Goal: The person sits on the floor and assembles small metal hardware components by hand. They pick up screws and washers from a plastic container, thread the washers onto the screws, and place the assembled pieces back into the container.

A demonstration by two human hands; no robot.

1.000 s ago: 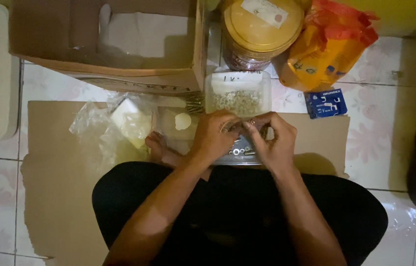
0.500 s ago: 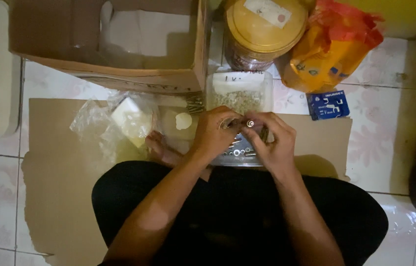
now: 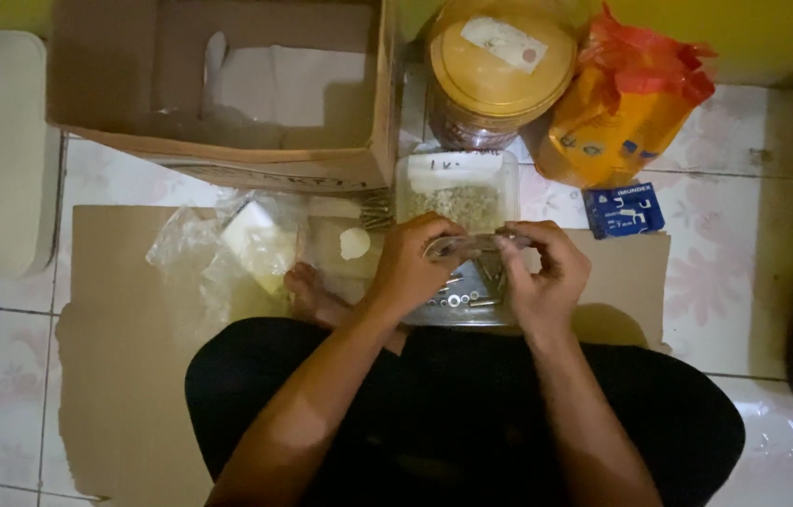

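My left hand (image 3: 412, 269) and my right hand (image 3: 547, 274) are raised close together in front of my lap. Both pinch the ends of a small clear plastic bag (image 3: 464, 247) stretched between the fingertips. Directly under the hands lies a clear plastic tray (image 3: 460, 305) holding several small metal bolts and washers. Just behind it stands a second clear tub (image 3: 457, 188) filled with small pale pieces, partly hidden by my fingers. What is inside the small bag is too dim to tell.
I sit cross-legged on a cardboard sheet (image 3: 124, 376) over floor tiles. An open cardboard box (image 3: 228, 94) is at the back left, crumpled clear bags (image 3: 237, 244) at my left, a yellow-lidded jar (image 3: 500, 66), an orange bag (image 3: 617, 113) and a small blue packet (image 3: 624, 210) to the right.
My hands have drawn slightly apart and the small clear bag now shows stretched between them. Everything else has stayed in place.
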